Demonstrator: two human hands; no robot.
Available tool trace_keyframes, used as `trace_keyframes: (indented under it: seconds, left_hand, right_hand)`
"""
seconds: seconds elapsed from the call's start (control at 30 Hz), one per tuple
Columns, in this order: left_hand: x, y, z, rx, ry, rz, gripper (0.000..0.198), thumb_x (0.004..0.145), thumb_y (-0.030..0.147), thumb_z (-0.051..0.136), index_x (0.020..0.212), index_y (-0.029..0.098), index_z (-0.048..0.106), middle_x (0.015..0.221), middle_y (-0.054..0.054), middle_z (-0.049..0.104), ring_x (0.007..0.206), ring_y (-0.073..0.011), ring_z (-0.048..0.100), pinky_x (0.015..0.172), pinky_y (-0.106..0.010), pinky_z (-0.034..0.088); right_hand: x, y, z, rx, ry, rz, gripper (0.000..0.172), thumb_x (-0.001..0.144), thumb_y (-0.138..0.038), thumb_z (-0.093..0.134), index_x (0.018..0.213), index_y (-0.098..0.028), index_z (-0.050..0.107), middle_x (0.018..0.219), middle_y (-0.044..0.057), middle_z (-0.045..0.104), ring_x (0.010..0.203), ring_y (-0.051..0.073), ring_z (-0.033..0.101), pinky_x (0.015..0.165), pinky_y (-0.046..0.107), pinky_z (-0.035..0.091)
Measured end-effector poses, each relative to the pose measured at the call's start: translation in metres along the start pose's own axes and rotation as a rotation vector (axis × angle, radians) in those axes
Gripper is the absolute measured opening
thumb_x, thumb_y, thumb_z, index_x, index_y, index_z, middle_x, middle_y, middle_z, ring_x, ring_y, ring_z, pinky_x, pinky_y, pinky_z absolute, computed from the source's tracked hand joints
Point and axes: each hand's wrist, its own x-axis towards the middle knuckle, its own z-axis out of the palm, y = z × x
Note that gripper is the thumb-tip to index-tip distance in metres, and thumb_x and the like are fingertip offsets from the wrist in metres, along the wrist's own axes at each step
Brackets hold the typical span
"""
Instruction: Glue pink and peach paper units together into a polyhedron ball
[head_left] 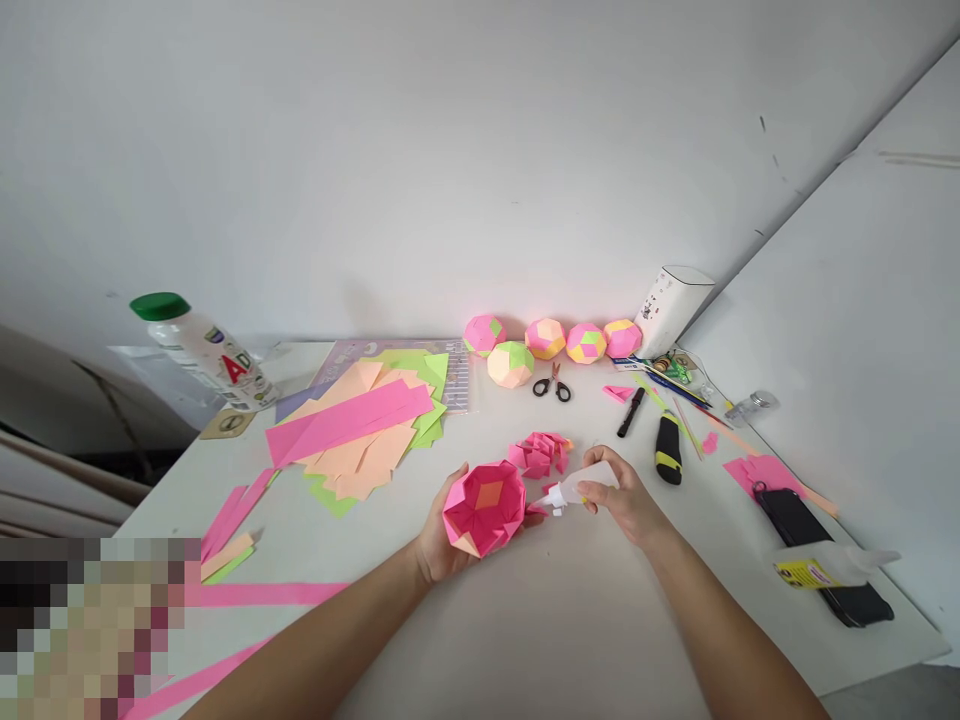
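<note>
Straight beyond the fingers of both hands, a heap of folded pink paper pieces [538, 456] blocked the near table. Farther past them lay black-handled scissors [562, 393] and five multicoloured paper balls [544, 338]. Beyond and right of the right fingers were a black marker [631, 412] and a black-and-yellow utility knife [667, 450], with a second glue bottle [844, 565] well to the right. Cut paper sheets [367, 445] spread left of the left fingers.

The glue bottle [574, 488] ran sideways along its long axis, nozzle pointing left and slightly down; the pink paper bowl [487, 505] opened upward.

The right hand [634, 508] gripped the bottle's body between thumb and fingers. The left hand [439, 545] cupped the bowl's left side and underside, its fingertips near the nozzle; whether these touched could not be told.
</note>
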Motion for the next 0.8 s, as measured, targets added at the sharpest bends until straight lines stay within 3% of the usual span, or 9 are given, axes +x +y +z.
trace_keyframes:
  seconds: [0.53,0.8]
  left_hand:
    - [-0.0026,-0.0006,0.0061,0.013,0.014,0.049,0.062,0.085,0.06,0.038,0.107,0.007,0.063,0.107,-0.019,0.068,0.111,-0.0359,0.058,0.099,-0.042,0.036]
    - [-0.0024,0.0005,0.0056,-0.004,0.018,0.044,0.06,0.085,0.058,0.041,0.109,0.006,0.06,0.109,-0.02,0.066,0.113,-0.0366,0.056,0.096,-0.041,0.039]
  right_hand:
    - [-0.0029,-0.0077,-0.0047,-0.03,0.073,0.017,0.025,0.065,-0.027,0.072,0.075,-0.022,0.05,0.054,-0.006,0.049,0.049,0.011,0.043,0.05,0.025,0.034]
    - [-0.0024,-0.0029,-0.0012,0.052,0.062,-0.015,0.024,0.067,-0.029,0.071,0.077,-0.023,0.051,0.06,-0.005,0.052,0.052,0.012,0.046,0.051,0.026,0.035]
